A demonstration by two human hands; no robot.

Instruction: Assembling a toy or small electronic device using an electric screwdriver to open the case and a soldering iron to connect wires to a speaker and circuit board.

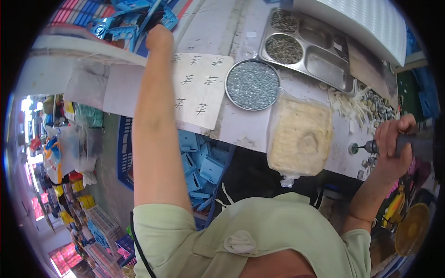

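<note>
My left arm stretches far forward, and my left hand (160, 37) is among a heap of blue plastic parts (125, 30) at the far left. Its fingers are hidden, so whether it grips a part does not show. On the right, my right hand (391, 136) is wrapped round a dark grey electric screwdriver (412, 146) lying sideways. The screwdriver's thin bit points left, at a small round green-topped piece (354, 148) near the table's front edge.
A round tin of small silvery screws (252, 85) stands mid-table beside a marked paper sheet (199, 88). Behind it lies a steel compartment tray (329, 69) with screws. A plastic-wrapped yellowish block (301, 134) sits at the front edge. A blue basket (124, 153) below holds blue parts.
</note>
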